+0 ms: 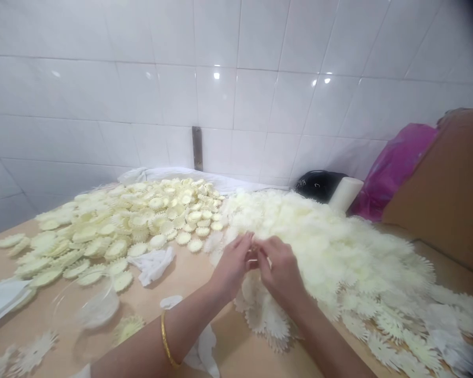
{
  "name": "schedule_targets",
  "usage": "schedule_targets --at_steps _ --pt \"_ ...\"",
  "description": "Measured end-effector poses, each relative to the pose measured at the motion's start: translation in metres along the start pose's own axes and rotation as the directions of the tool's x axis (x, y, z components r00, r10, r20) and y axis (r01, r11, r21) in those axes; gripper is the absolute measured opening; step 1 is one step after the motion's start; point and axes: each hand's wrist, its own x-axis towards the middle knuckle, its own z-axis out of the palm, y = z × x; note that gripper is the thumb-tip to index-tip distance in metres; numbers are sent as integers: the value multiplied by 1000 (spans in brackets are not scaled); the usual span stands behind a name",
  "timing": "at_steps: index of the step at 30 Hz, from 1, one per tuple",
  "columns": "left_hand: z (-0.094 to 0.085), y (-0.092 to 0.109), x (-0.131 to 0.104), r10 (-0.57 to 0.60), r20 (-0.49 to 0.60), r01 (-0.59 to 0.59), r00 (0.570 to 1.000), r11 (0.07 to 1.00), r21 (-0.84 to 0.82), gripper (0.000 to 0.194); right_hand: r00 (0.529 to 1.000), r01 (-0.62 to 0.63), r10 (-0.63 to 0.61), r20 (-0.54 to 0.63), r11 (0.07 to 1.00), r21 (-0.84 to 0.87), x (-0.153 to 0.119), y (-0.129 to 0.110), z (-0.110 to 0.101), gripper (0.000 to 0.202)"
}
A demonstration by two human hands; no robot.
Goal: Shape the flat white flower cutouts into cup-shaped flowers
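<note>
My left hand and my right hand meet at the middle of the view, fingertips pinched together. What lies between the fingers is too small and hidden to make out. Below the right hand lies a small cluster of pale, fringed petal discs. A large heap of loose, fringed cream petals spreads to the right. Many pale yellow discs with toothed edges are piled to the left. A gold bangle circles my left wrist.
A clear bowl and crumpled white tissue are at the left. White sheets lie at the far left edge. Behind the petals are a black bag, a white roll, a magenta bag and a cardboard box.
</note>
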Motion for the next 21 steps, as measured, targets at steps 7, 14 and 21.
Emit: schedule_targets --at_steps 7,14,21 --pt "-2 2 5 -144 -89 138 986 988 -68 22 956 -283 294 17 901 329 4 2 -8 16" --pt "-4 -1 4 -67 -54 77 996 974 212 17 933 -344 360 8 883 320 6 4 -12 17" --pt "-6 -2 2 -35 -7 34 999 910 413 20 933 -345 358 25 875 340 6 6 -10 16"
